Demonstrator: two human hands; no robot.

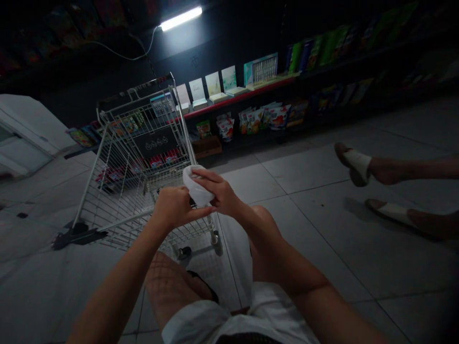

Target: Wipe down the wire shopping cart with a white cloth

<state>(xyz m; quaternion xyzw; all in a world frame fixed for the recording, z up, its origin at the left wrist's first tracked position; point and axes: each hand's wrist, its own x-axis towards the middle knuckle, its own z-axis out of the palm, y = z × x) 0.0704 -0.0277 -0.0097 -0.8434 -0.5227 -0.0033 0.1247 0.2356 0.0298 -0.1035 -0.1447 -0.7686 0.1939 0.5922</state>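
Note:
A white cloth (195, 187) is bunched between both of my hands, close in front of a wire shopping cart (136, 157). My right hand (218, 191) wraps over the cloth from the right, fingers curled round it. Fingers closed, my left hand (174, 206) grips the cloth's lower left side. The hands sit beside the near right corner post of the cart. My bare knees show below my forearms.
The cart holds some packets and stands on grey floor tiles. Shelves with a red edge (244, 98) carry cards and snack bags behind it. Another person's feet in white sandals (358, 165) lie on the floor at right. A white cabinet (25, 134) stands at left.

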